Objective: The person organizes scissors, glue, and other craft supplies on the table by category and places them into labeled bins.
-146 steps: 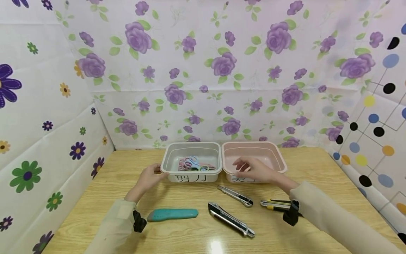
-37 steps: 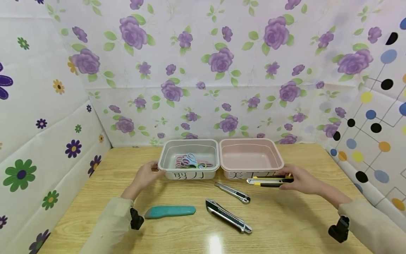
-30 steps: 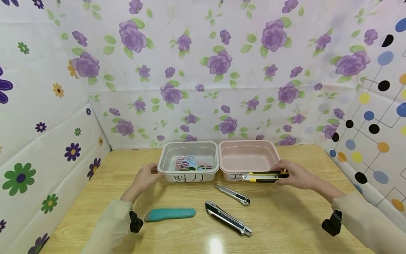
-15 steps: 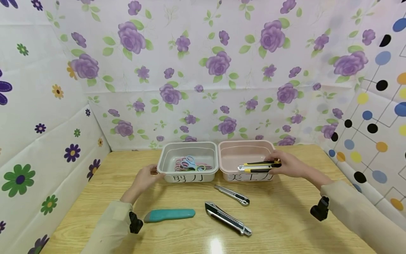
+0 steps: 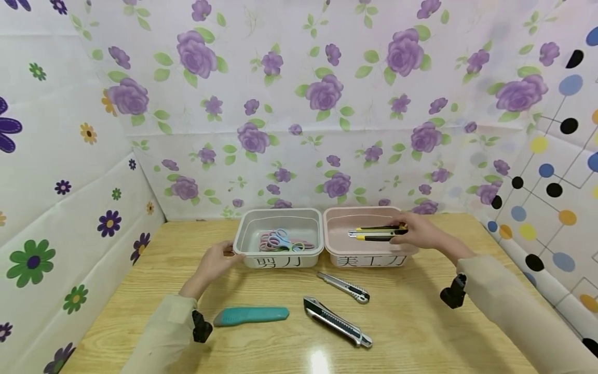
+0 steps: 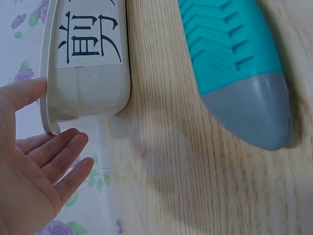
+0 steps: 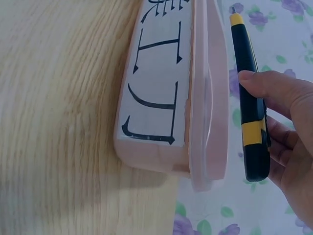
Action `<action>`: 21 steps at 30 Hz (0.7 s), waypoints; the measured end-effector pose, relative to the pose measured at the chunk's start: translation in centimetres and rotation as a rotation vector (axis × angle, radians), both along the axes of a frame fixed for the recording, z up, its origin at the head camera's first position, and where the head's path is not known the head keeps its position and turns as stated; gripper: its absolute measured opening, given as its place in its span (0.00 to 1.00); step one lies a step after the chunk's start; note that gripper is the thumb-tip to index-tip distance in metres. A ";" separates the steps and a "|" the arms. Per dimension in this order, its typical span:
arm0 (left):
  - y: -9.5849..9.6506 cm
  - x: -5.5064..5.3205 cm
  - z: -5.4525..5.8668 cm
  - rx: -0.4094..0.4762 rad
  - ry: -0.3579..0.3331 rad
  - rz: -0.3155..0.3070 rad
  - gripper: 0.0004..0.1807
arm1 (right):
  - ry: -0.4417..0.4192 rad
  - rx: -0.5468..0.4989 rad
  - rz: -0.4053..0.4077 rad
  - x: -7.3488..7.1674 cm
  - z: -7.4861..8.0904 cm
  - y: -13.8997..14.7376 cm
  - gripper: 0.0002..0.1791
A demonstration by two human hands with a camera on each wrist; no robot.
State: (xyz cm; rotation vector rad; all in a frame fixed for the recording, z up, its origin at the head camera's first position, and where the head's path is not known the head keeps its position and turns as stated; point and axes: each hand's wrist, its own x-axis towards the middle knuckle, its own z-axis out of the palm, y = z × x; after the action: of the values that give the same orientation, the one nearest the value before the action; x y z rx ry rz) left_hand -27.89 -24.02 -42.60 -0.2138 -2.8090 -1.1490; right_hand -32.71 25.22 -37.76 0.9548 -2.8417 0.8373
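Observation:
My right hand [image 5: 419,230] holds a black-and-yellow utility knife [image 5: 374,237] level over the pink basket [image 5: 333,248], its blade end pointing left. In the right wrist view the thumb presses the knife's black handle [image 7: 252,107], with the fingers behind it. At the near left corner of the grey basket [image 5: 243,246], my left hand [image 5: 216,264] pinches the rim between thumb and fingers. Several scissors [image 5: 280,240] with pink, blue and green handles lie in that basket. A teal utility knife [image 5: 254,315] rests on the table close to my left wrist.
Two more utility knives lie on the wooden table [image 5: 411,332]: a slim silver one [image 5: 344,287] and a larger black-and-silver one [image 5: 337,322]. Both baskets stand side by side and bear printed labels. Flowered cloth [image 5: 299,171] rises behind them; patterned sheets flank both sides.
My right hand has picked up the black-and-yellow knife from the table and carried it left and back, over the pink basket. My left hand stays at the grey basket.

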 end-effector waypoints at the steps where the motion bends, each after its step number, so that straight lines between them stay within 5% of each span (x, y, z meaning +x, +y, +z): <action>1: 0.0 0.0 0.0 0.000 0.001 0.002 0.26 | -0.005 -0.002 -0.003 -0.1 0.0 -0.1 0.19; 21: -0.1 -0.1 -0.3 0.007 -0.004 0.005 0.27 | -0.013 -0.034 0.075 -1.8 -1.6 -1.7 0.20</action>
State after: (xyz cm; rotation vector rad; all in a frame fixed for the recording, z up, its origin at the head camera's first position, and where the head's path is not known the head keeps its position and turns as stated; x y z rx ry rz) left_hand -28.00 -24.12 -42.88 -0.2032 -2.8067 -1.1598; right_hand -34.50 23.50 -39.40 1.0620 -2.8090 0.8990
